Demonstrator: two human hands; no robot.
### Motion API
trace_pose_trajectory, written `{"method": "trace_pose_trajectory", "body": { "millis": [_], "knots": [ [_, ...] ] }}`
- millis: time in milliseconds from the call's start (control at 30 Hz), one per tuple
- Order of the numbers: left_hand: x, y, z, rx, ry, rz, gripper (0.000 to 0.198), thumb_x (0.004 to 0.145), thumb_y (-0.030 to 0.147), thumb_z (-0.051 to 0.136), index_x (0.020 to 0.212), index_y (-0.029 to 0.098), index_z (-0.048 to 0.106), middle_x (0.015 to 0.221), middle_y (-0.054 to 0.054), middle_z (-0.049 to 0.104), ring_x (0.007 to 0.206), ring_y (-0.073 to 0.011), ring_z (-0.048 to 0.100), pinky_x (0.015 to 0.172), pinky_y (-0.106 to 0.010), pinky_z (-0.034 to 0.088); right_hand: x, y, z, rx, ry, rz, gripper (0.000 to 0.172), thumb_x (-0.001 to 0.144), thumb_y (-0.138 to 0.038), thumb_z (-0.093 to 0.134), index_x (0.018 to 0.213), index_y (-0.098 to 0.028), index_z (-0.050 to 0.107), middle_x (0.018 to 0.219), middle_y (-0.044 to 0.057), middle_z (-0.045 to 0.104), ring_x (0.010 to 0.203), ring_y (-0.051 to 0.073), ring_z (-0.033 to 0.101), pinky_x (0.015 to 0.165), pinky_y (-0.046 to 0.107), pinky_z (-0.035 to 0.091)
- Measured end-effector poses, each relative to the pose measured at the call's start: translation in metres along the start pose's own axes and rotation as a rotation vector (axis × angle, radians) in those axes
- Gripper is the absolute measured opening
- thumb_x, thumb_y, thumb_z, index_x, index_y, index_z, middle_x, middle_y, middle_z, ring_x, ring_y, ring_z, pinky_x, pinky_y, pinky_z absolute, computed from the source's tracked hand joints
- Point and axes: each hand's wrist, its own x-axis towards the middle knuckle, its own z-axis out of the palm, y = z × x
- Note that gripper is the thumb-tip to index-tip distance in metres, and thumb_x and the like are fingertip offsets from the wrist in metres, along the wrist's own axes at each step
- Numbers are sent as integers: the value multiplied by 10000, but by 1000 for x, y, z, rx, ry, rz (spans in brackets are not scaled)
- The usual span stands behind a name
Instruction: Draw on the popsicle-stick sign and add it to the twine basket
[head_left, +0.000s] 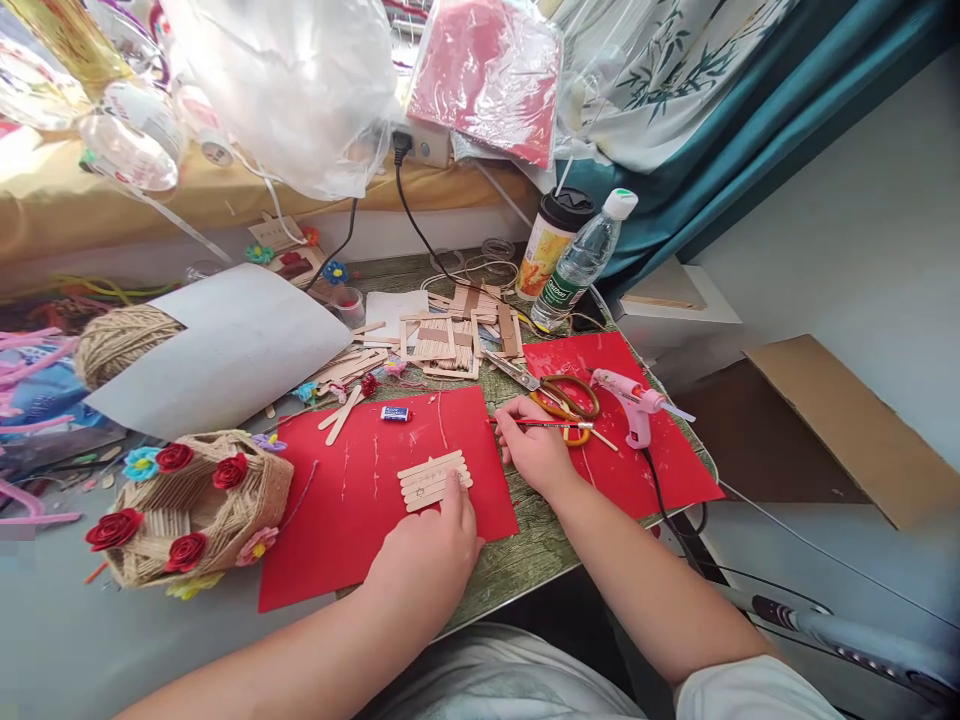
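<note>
A small panel of craft sticks (424, 484) joined side by side, with faint pencil marks on it, lies on a red sheet (322, 530). My left hand (431, 545) holds it at its right end, a finger pressed on top and the other fingers partly hidden. To the right, my right hand (534, 445) is closed around a red-and-black pencil (559, 424), which points left over the gap between two red sheets. A blue-and-white eraser (395, 414) lies above the panel. Beyond my right hand are scissors (551, 385) with orange-brown handles.
A pink glue gun (631, 405) rests on the right red sheet (675, 470). A water bottle (576, 265) and a lidded cup (546, 245) stand behind. Loose sticks (343, 415) and stick frames (442, 345) lie at the back. A twine basket with flowers (259, 490) stands left.
</note>
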Motion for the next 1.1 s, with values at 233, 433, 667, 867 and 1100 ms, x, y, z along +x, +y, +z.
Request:
{"method": "trace_pose_trajectory", "body": {
  "millis": [233,433,667,867,1100],
  "knots": [
    [2,0,-4,13,-28,-3,540,989,372,428,1437,106,571,1547,-304,446,627,-239,736,464,-365,587,0,0,1,-22,-12,-17,349,950,-581,585,841,-249,589,718,-24,607,456,125,566,450,273,459],
    [1,0,-1,29,-20,-5,556,983,370,442,1457,99,547,1550,-285,455,610,-226,724,463,-371,591,1,2,-2,206,-22,25,356,912,-577,651,844,-235,577,688,-39,585,458,102,532,422,236,420],
    [0,0,-1,55,-9,2,547,983,389,445,1449,128,563,1539,-310,457,587,-222,719,456,-359,578,2,-2,-1,302,30,-64,291,891,-513,709,901,-241,607,691,-47,560,470,85,466,416,220,354],
    [-1,2,3,40,52,5,553,972,383,487,1438,96,569,1507,-328,486,612,-238,728,458,-361,579,7,-5,-1,222,-45,-44,310,892,-505,697,997,-215,676,806,1,649,567,123,596,554,271,496],
    [-1,2,12,29,63,3,555,966,380,502,1434,89,571,1507,-348,468,632,-250,732,455,-371,577,29,-23,13,68,-149,-84,334,891,-550,671,891,-218,630,705,-28,620,537,125,593,554,257,477]
  ]
}}
